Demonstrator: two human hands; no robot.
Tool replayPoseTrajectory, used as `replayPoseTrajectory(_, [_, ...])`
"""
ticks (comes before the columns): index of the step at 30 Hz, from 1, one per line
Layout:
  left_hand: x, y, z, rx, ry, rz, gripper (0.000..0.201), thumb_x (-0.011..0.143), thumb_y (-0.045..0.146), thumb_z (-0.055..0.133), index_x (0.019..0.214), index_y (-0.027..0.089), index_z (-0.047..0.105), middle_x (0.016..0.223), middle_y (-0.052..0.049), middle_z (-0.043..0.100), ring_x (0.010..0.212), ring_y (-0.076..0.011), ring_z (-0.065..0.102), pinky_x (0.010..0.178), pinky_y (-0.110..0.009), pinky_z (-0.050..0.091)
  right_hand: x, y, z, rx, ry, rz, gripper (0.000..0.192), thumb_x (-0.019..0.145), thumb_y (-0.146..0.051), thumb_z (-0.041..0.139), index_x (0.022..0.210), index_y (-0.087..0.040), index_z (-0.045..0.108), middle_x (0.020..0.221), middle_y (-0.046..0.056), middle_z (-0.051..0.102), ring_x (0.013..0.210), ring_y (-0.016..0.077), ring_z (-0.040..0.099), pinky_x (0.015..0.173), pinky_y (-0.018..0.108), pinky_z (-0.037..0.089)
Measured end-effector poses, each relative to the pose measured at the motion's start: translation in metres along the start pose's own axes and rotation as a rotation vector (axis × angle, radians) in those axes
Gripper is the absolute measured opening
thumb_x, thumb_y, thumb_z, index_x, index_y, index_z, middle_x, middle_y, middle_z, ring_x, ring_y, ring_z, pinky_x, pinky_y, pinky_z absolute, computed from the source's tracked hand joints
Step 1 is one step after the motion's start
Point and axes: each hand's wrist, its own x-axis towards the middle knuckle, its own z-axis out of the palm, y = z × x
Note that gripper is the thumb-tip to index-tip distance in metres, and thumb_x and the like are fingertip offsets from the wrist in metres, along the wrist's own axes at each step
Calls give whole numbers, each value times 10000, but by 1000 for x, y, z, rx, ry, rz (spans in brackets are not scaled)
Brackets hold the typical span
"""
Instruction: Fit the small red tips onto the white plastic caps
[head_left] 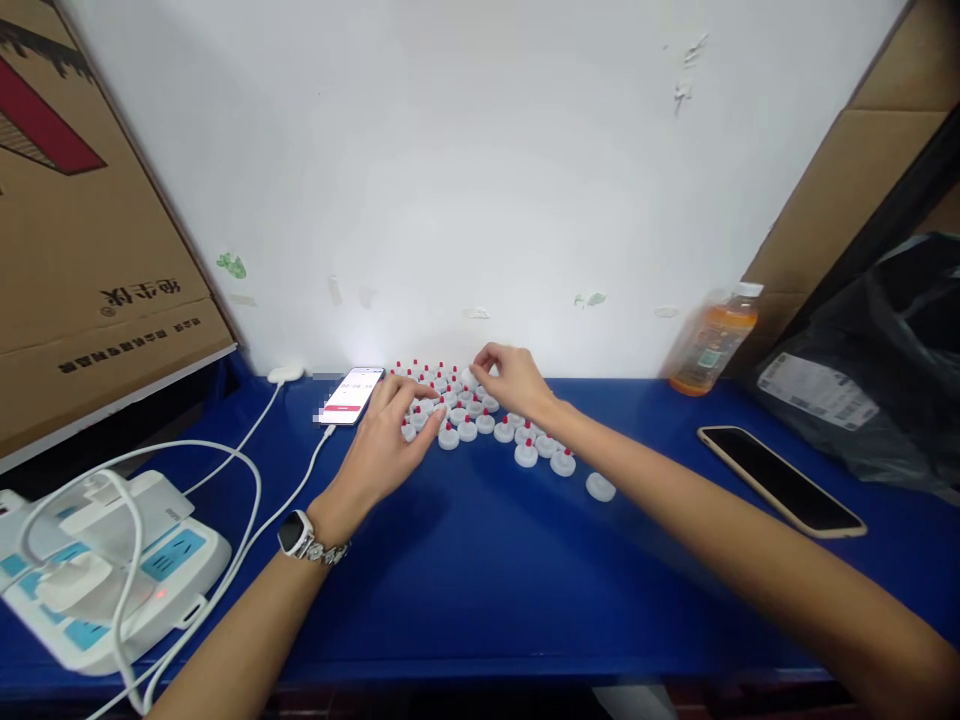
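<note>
Several white plastic caps with small red tips [448, 436] stand grouped on the blue table [465, 560], close to the wall. My left hand [394, 430] reaches over the left side of the group, thumb and fingers apart around some caps; it seems to grip none. At the back of the group, my right hand [514, 380] pinches a white cap [469, 379] between thumb and fingertips. Below my right forearm, a white cap without a red tip [600, 487] lies at the right end of a trailing row. My hands partly hide the group.
A lit phone [351, 396] on a charging cable lies left of the caps. Further left sits a power strip [176, 555] with plugs and looping cables. To the right are a dark phone [780, 480], an orange drink bottle [712, 340] and a black plastic bag [862, 350].
</note>
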Motion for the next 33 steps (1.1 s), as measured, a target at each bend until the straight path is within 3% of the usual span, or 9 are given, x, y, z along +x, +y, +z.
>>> replayPoseTrajectory(3, [-11, 4, -6, 16, -99, 83, 348, 939, 368, 602, 1241, 210, 533, 1249, -100, 544, 1206, -252, 504, 1029, -396, 421, -49, -41, 1, 318, -55, -54, 121, 875, -272, 612, 851, -186, 693, 770, 1, 704, 662, 127, 570, 634, 251, 426])
replayPoseTrajectory(7, [-29, -7, -11, -116, -330, -3, 208, 1031, 357, 412, 1110, 217, 543, 1042, -55, 609, 964, -202, 587, 858, -339, 474, -83, -63, 18, 455, -62, -46, 150, 916, -293, 588, 932, -195, 701, 782, -5, 702, 690, 122, 587, 656, 249, 442])
replayPoseTrajectory(10, [-40, -26, -18, -91, -298, -136, 237, 1039, 394, 374, 1030, 207, 520, 967, -45, 592, 867, -197, 580, 787, -336, 458, -81, -57, 36, 334, -113, -97, 153, 920, -247, 583, 1027, -196, 680, 851, 15, 705, 738, 135, 604, 699, 267, 458])
replayPoseTrajectory(15, [-48, -45, -25, -17, -296, -237, 262, 1029, 407, 369, 876, 211, 452, 885, -33, 565, 806, -200, 556, 717, -332, 423, -72, -50, 62, -84, -255, -312, 54, 881, -231, 656, 905, -184, 671, 880, 55, 658, 855, 193, 589, 806, 345, 437])
replayPoseTrajectory(19, [-49, -42, -22, -27, -319, -237, 265, 1029, 411, 361, 873, 216, 447, 879, -26, 553, 814, -198, 549, 714, -328, 414, -73, -49, 73, -148, -267, -338, 76, 930, -205, 592, 900, -183, 659, 890, 58, 640, 883, 198, 570, 820, 343, 430])
replayPoseTrajectory(23, [-51, -36, -20, -61, -313, -204, 258, 1028, 393, 354, 876, 214, 460, 886, -30, 558, 825, -197, 550, 724, -328, 420, -76, -46, 67, -110, -238, -342, 72, 932, -192, 584, 898, -186, 647, 931, 69, 640, 921, 209, 563, 851, 359, 428])
replayPoseTrajectory(28, [-52, -23, -13, -126, -320, -173, 271, 1033, 410, 354, 941, 208, 510, 884, -30, 577, 817, -194, 569, 712, -315, 440, -84, -49, 49, 249, -131, -151, 99, 952, -247, 537, 984, -206, 621, 903, 36, 663, 815, 166, 591, 756, 308, 459])
replayPoseTrajectory(31, [-53, -12, -8, -164, -353, -168, 291, 1032, 416, 373, 1140, 202, 539, 946, -51, 628, 842, -205, 611, 729, -321, 463, -88, -52, 43, 503, -60, 47, 223, 938, -336, 564, 1113, -210, 622, 865, 19, 684, 722, 149, 595, 658, 280, 451])
replayPoseTrajectory(33, [-54, -5, -6, -167, -365, -184, 354, 1030, 421, 388, 1287, 198, 488, 1000, -70, 652, 879, -220, 636, 757, -334, 479, -90, -54, 44, 625, -13, 136, 240, 910, -386, 604, 1050, -200, 659, 864, 30, 695, 720, 152, 598, 653, 281, 456])
